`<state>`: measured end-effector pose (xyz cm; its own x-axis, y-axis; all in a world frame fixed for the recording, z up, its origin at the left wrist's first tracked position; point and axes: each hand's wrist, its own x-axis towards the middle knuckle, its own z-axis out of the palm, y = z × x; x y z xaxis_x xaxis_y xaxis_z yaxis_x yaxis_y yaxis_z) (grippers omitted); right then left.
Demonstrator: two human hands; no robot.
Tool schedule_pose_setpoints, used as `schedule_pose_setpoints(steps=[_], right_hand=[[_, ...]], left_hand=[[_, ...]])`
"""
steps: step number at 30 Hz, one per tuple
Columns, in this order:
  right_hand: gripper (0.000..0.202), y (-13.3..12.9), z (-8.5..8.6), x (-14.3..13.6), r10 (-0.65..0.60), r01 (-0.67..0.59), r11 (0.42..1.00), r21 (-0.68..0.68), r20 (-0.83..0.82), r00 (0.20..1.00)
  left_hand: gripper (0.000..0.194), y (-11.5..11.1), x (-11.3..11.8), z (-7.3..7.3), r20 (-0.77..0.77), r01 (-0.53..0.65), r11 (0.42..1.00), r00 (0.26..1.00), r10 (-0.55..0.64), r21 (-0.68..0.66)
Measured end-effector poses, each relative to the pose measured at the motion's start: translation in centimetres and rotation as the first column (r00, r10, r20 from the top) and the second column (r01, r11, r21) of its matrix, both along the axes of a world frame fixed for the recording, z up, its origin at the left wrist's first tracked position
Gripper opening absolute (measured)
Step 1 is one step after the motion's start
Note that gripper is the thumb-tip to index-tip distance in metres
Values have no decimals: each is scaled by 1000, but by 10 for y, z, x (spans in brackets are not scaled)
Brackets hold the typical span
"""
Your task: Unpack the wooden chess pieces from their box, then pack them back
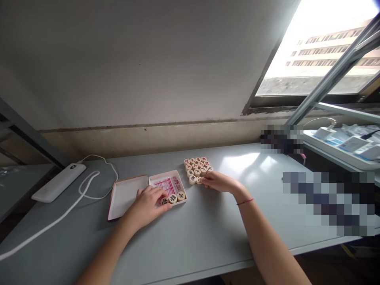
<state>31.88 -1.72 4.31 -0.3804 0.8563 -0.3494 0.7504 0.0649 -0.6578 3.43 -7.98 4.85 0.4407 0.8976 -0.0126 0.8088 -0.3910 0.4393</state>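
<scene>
An open white box point(183, 177) lies on the grey desk, with red-printed paper point(168, 185) inside. Three round pieces with black characters point(173, 198) line its near side. My left hand point(150, 204) reaches over the box's left part, its fingers around the leftmost piece. The box's lid point(127, 194) lies against its left side, white inside up. Right of the box stand several round pieces in rows point(196, 166), red characters at the back and black nearer me. My right hand point(218, 181) has its fingertips closed on a black-character piece point(198, 180) at the near edge of these rows.
A white power strip point(59, 184) with a white cable point(56, 223) lies at the left. Blurred-out items point(329, 204) are on the right. A shelf with white adapters point(341, 144) stands at the far right, below the window point(314, 59). A wall runs behind the desk point(184, 253).
</scene>
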Motion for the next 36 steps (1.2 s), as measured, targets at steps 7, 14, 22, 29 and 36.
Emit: schedule_pose_setpoints(steps=[7, 14, 22, 29, 36], right_hand=[[44, -9, 13, -8, 61, -58, 998, 26, -110, 992], [31, -33, 24, -47, 252, -220, 962, 161, -215, 944], [21, -26, 27, -32, 158, -113, 976, 186, -245, 957], [18, -22, 25, -19, 144, -125, 983, 135, -143, 979], [32, -34, 20, -46, 240, -205, 956, 211, -157, 958]], left_hand=[[21, 2, -1, 4, 43, -17, 1000, 999, 17, 8], [21, -3, 11, 7, 354, -40, 998, 935, 18, 55], [23, -9, 22, -3, 413, -73, 997, 907, 79, -30], [16, -8, 26, -10, 288, 18, 978, 955, -78, 206], [15, -4, 25, -20, 192, 55, 962, 975, -109, 267]])
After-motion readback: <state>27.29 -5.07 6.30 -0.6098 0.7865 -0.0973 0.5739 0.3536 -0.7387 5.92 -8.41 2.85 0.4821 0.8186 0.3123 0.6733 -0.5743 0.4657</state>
